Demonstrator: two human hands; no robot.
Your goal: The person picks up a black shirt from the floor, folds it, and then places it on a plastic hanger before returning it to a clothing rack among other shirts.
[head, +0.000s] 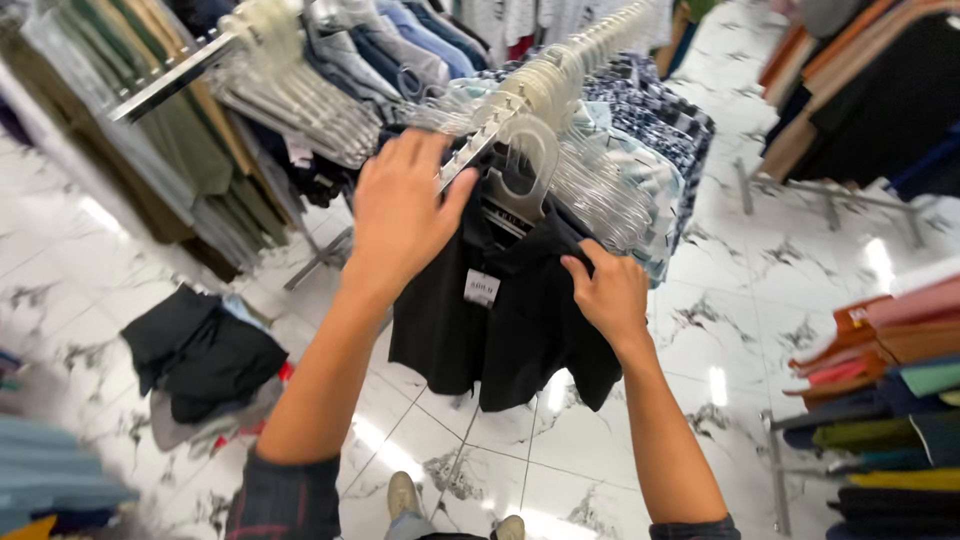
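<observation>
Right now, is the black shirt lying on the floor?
No, the black shirt hangs from a clear hanger on the rail, with both hands on it.

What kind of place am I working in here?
Most likely a clothing shop: racks packed with hangered shirts, a black shirt with a tag, and folded clothes stacked on shelves.

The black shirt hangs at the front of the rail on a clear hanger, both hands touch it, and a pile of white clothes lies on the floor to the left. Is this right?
Not quite. The head view shows the pile on the floor is black and grey, not white. The rest holds: the black shirt hangs at the front of the rail on a clear hanger, with the left hand and right hand touching it.
</observation>
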